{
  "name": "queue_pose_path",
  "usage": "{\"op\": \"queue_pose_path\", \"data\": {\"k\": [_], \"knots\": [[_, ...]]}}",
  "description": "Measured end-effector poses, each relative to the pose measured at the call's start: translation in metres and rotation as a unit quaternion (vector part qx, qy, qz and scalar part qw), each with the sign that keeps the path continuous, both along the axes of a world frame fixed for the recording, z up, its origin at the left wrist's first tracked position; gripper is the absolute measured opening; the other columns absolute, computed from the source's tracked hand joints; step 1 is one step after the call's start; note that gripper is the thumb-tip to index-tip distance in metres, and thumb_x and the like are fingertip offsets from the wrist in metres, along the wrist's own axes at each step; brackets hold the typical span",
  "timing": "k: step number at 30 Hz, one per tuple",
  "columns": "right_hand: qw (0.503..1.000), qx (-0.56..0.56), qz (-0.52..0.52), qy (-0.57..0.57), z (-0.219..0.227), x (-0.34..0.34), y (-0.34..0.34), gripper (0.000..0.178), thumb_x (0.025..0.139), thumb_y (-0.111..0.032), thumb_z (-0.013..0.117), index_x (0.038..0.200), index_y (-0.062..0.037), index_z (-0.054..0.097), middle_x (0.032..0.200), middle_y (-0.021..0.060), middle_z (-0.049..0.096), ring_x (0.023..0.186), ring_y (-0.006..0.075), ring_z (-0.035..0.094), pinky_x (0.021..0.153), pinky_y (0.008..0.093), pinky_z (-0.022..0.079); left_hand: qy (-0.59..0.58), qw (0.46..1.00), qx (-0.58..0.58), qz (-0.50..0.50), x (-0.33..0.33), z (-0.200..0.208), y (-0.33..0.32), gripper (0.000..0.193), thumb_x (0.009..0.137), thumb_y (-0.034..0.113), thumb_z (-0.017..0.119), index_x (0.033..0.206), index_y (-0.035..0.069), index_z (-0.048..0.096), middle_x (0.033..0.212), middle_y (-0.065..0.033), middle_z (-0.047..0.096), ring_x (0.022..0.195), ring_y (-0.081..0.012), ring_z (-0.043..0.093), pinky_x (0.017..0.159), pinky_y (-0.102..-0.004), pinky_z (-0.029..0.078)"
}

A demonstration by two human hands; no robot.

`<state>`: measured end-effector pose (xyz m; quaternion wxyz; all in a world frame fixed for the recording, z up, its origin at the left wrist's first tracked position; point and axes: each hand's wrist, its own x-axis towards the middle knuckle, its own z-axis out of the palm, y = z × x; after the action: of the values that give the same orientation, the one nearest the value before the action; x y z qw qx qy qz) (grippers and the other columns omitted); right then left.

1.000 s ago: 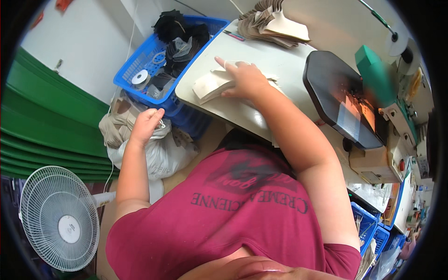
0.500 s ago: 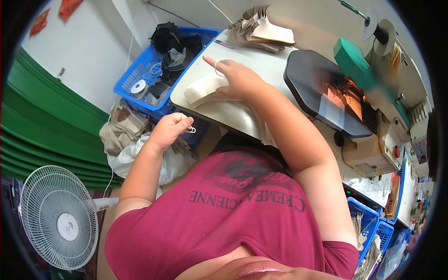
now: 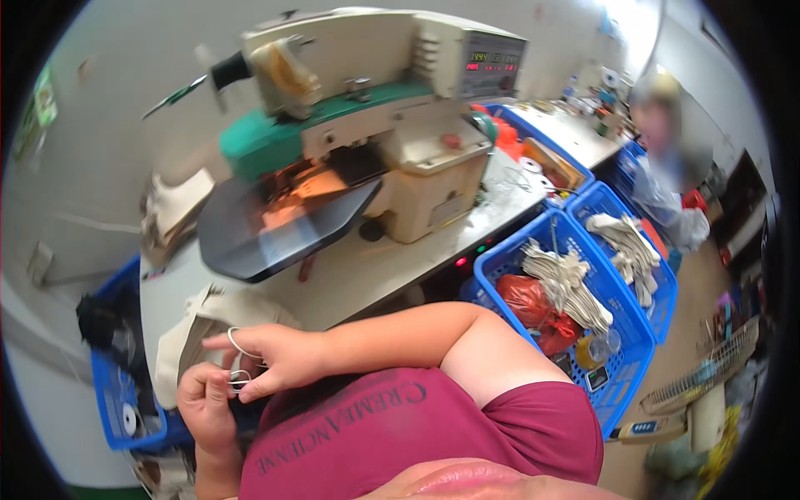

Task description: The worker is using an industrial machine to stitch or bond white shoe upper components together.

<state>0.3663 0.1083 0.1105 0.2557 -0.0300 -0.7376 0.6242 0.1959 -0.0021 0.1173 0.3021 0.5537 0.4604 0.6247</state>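
Note:
My left hand (image 3: pixel 207 404) is closed, fingers curled, with small loops of thin white cord (image 3: pixel 239 377) at its fingertips. Just beside it, my right hand (image 3: pixel 283 354) has a loop of the same cord round its extended index finger. Its thumb reaches toward the small loops by the left fingertips. Both hands are close together in front of my body, at the table's near edge. A cream fabric stack (image 3: pixel 179 346) lies behind them, partly hidden by the hands.
Ahead stands a green and white sewing machine (image 3: pixel 333 117) with a dark work plate (image 3: pixel 275 242). Blue baskets (image 3: pixel 575 350) with cream pieces and red bags line the right; another blue basket (image 3: pixel 133 437) stands left. A person (image 3: pixel 667 125) is at the far right.
My view has swung to the right. My right hand has come off the fabric stack on the table and down beside my left hand, with the cord still round its finger.

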Motion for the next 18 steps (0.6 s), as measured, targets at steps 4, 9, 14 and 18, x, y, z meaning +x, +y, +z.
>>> {"op": "queue_pose_path", "data": {"k": [4,9,14,18], "knots": [[0.993,-0.016,-0.096,0.064,-0.007,0.055,-0.001,0.028,0.091,-0.010,0.074,0.114,0.0027,0.066,0.093,0.0074,0.066,0.083,0.0109,0.065,0.072,0.0279,0.053,0.084,0.993,0.057,-0.064,0.037,0.004,0.024,0.025,0.099,0.019,0.065,0.083,0.001,0.061,0.069,-0.0028,0.057,0.065,-0.0100,0.051,0.062,-0.0237,0.039],[0.969,0.049,-0.221,0.098,-0.018,0.110,-0.002,0.010,0.094,-0.011,0.071,0.098,-0.0013,0.069,0.088,0.0070,0.065,0.080,0.0114,0.062,0.069,0.0272,0.050,0.114,0.980,-0.015,-0.161,0.064,-0.013,0.043,0.013,0.090,0.005,0.073,0.099,-0.001,0.067,0.088,-0.0046,0.065,0.075,-0.0087,0.057,0.067,-0.0223,0.044],[0.928,0.147,-0.308,0.153,-0.020,0.134,-0.001,0.006,0.095,-0.008,0.066,0.094,-0.0054,0.061,0.101,0.0074,0.055,0.092,0.0178,0.056,0.081,0.0305,0.047,0.060,0.934,-0.179,-0.304,0.082,-0.025,0.061,0.014,0.088,0.003,0.074,0.100,-0.001,0.068,0.093,-0.0040,0.065,0.086,-0.0104,0.060,0.076,-0.0243,0.048],[0.940,0.118,-0.287,0.141,-0.020,0.140,0.000,0.008,0.098,-0.010,0.063,0.098,-0.0035,0.058,0.096,0.0063,0.057,0.087,0.0159,0.057,0.079,0.0299,0.048,0.067,0.927,-0.136,-0.342,0.086,-0.037,0.072,0.014,0.088,0.002,0.072,0.101,0.000,0.068,0.103,-0.0078,0.063,0.092,-0.0143,0.061,0.084,-0.0270,0.048]]}}
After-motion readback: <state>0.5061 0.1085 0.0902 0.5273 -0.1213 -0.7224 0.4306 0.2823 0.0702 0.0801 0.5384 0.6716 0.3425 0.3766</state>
